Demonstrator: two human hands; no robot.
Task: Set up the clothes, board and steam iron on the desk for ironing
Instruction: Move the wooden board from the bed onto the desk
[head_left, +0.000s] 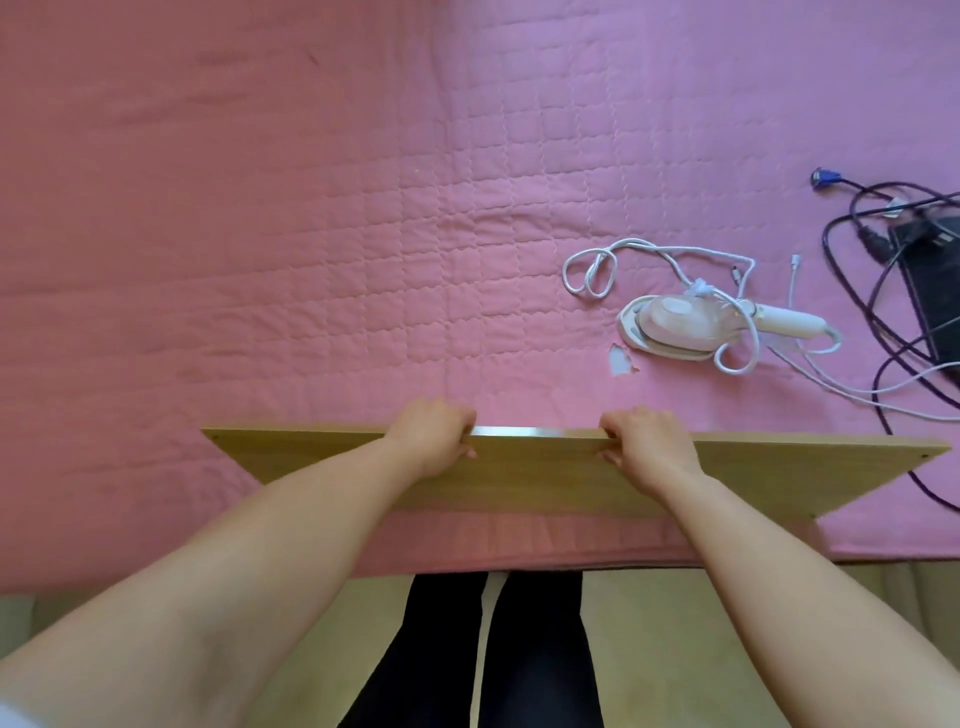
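Observation:
A light wooden board (545, 475) stands on its long edge, tilted towards me, near the front of the surface covered by a pink quilted cloth (311, 234). My left hand (434, 434) and my right hand (647, 441) both grip the board's top edge, fingers curled over the far side. A small white and pale pink steam iron (685, 325) lies on the cloth behind and to the right of my right hand, with its white cord (592, 270) looped beside it. No clothes are in view.
At the right edge lie a black flat device (930, 280), tangled dark cables (852, 228) with a blue plug (823, 177) and thin white cables (857, 389). A small tear (621, 359) shows in the cloth near the iron. My dark-trousered legs (493, 649) stand below the front edge.

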